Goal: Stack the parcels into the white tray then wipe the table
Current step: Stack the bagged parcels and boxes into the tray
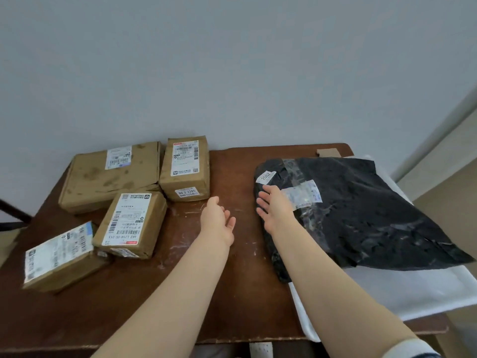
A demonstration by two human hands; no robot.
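Observation:
A large black plastic parcel [361, 210] lies on the white tray [402, 293] at the right of the brown table [232, 293], its left edge overhanging the tray. My right hand [273, 208] rests flat and open on that parcel's left end. My left hand [218, 219] hovers open over bare table between the black parcel and the boxes, holding nothing. Several brown cardboard parcels with white labels sit on the left: a big flat one [108, 174], an upright one [187, 169], a middle one [131, 223] and a near-left one [59, 257].
A grey wall stands right behind the table. A cardboard scrap [327, 152] lies at the far right corner. The tabletop is scuffed with white marks. A dark chair part [13, 210] shows at the left edge.

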